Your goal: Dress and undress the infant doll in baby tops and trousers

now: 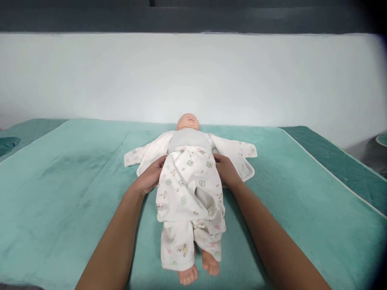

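A baby doll (188,122) lies on its back, head away from me and bare feet towards me. White printed trousers (189,181) cover its legs and reach up to its belly. Under its upper body a white printed jacket (229,147) is spread, sleeves out to both sides. My left hand (154,173) is closed at the left edge of the trousers' waist, fingertips partly hidden by the cloth. On the opposite side my right hand (225,169) is closed at the waist edge, its fingers partly tucked behind the fabric. A grey-white top (190,138) covers the doll's chest.
The doll lies on a green padded sheet (90,193) with pale piping along its sides. Behind it stands a white wall (187,72), with a dark band (187,18) above. A dark object with a pale rim (381,139) shows at the right edge.
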`<state>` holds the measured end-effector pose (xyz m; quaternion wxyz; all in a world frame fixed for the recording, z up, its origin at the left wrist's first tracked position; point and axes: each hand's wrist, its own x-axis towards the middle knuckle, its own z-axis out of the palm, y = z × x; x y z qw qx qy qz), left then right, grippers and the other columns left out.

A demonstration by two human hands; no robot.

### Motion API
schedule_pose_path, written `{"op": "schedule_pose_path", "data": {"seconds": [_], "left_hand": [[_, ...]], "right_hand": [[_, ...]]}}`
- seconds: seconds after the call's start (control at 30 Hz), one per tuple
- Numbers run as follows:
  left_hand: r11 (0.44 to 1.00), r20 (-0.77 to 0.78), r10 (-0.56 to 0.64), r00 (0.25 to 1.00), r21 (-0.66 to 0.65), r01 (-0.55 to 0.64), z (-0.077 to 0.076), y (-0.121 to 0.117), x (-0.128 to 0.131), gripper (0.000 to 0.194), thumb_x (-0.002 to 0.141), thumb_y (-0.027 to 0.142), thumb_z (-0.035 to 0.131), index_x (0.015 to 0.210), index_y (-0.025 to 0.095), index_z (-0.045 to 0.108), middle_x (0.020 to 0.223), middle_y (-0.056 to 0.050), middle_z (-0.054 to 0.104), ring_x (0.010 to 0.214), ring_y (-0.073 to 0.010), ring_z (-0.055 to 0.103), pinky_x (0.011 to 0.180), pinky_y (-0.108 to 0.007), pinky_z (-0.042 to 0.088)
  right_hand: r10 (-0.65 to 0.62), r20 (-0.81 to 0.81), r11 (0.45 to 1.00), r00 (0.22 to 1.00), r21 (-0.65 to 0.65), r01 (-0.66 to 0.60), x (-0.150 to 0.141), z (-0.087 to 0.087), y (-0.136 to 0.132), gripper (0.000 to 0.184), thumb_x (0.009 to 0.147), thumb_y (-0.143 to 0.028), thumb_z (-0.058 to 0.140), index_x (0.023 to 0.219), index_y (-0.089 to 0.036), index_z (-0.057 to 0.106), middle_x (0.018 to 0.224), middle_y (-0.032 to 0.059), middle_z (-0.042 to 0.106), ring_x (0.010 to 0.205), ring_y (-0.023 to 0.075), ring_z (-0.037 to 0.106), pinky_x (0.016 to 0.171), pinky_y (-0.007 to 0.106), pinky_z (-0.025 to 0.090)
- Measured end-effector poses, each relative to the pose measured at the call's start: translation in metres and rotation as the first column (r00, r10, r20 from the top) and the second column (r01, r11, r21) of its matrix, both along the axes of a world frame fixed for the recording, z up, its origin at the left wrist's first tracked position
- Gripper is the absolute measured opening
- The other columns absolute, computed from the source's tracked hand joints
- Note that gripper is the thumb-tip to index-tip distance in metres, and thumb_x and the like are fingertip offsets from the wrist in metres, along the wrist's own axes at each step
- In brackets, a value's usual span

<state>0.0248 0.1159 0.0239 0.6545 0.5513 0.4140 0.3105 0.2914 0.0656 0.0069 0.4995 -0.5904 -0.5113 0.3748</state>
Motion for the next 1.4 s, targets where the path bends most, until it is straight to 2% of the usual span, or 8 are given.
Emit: {"op": "schedule_pose_path", "data": {"seconds": [0.2,0.33,0.63,0.73,0.87,1.1,1.23,1.4], "left_hand": [[1.000,0.000,0.026,1.000,-0.009,-0.026,0.002,0.000,0.002,0.048,0.072,0.032,0.076,0.118,0.022,0.066,0.094,-0.006,0.073,0.072,-0.0188,0.065,0.055,-0.026,0.047],[0.992,0.112,0.116,0.987,-0.055,-0.110,0.004,-0.005,0.009,0.055,0.071,0.035,0.078,0.122,0.020,0.066,0.101,-0.008,0.074,0.086,-0.0245,0.070,0.071,-0.032,0.056],[0.969,0.178,0.248,0.952,-0.059,-0.241,0.022,-0.021,0.023,0.055,0.067,0.041,0.081,0.115,0.017,0.070,0.096,-0.007,0.076,0.097,-0.0299,0.070,0.087,-0.036,0.058],[0.966,0.175,0.253,0.951,0.009,-0.259,0.025,-0.024,0.025,0.057,0.066,0.039,0.082,0.117,0.017,0.069,0.100,-0.008,0.076,0.099,-0.0298,0.069,0.086,-0.035,0.057],[0.973,0.157,0.231,0.960,-0.005,-0.233,0.014,-0.017,0.023,0.056,0.068,0.035,0.080,0.120,0.020,0.065,0.104,-0.006,0.074,0.093,-0.0252,0.069,0.080,-0.034,0.057],[0.988,0.152,0.144,0.978,0.025,-0.149,0.001,-0.009,0.018,0.053,0.074,0.032,0.075,0.125,0.024,0.062,0.114,-0.005,0.070,0.088,-0.0185,0.066,0.070,-0.026,0.052],[0.990,0.092,0.116,0.989,0.073,-0.123,0.008,-0.013,0.014,0.060,0.074,0.031,0.074,0.131,0.027,0.059,0.125,-0.006,0.067,0.103,-0.0224,0.065,0.077,-0.028,0.054],[0.998,-0.025,0.036,0.999,0.052,-0.035,0.010,-0.014,0.006,0.061,0.075,0.032,0.074,0.134,0.031,0.058,0.131,-0.008,0.065,0.117,-0.0285,0.062,0.087,-0.034,0.057]], "right_hand": [[-0.047,-0.178,0.992,0.983,-0.127,0.025,-0.002,0.000,0.001,0.031,0.070,-0.031,0.071,0.096,-0.016,0.076,0.088,0.0082,0.075,0.082,0.0275,0.068,0.072,0.037,0.052],[0.051,-0.309,0.992,0.950,-0.091,-0.083,-0.004,-0.003,0.004,0.033,0.070,-0.032,0.072,0.099,-0.017,0.076,0.090,0.0075,0.075,0.082,0.0273,0.068,0.073,0.038,0.053],[0.016,-0.535,1.000,0.845,-0.007,-0.024,-0.015,0.008,0.008,0.032,0.059,-0.036,0.082,0.085,-0.021,0.070,0.085,0.0052,0.073,0.081,0.0262,0.066,0.072,0.038,0.053],[-0.031,-0.480,0.999,0.877,-0.026,0.021,-0.014,0.008,0.008,0.029,0.062,-0.040,0.080,0.079,-0.021,0.066,0.085,0.0043,0.072,0.077,0.0228,0.063,0.067,0.035,0.050],[-0.103,-0.371,0.995,0.923,-0.024,0.102,-0.008,0.002,0.006,0.030,0.065,-0.040,0.078,0.079,-0.020,0.060,0.080,0.0017,0.068,0.072,0.0182,0.058,0.064,0.030,0.045],[-0.075,-0.321,0.997,0.944,0.010,0.083,0.004,0.004,-0.011,0.024,0.074,-0.037,0.073,0.087,-0.022,0.060,0.079,-0.0021,0.063,0.069,0.0141,0.054,0.060,0.025,0.040],[-0.001,-0.282,0.996,0.959,0.088,0.027,0.007,0.006,-0.013,0.023,0.080,-0.039,0.072,0.090,-0.022,0.063,0.084,-0.0009,0.062,0.077,0.0143,0.054,0.068,0.025,0.041],[0.088,-0.347,0.996,0.934,0.051,-0.075,0.012,0.005,-0.010,0.027,0.080,-0.041,0.074,0.096,-0.023,0.063,0.089,0.0002,0.062,0.081,0.0150,0.054,0.070,0.026,0.042]]}}
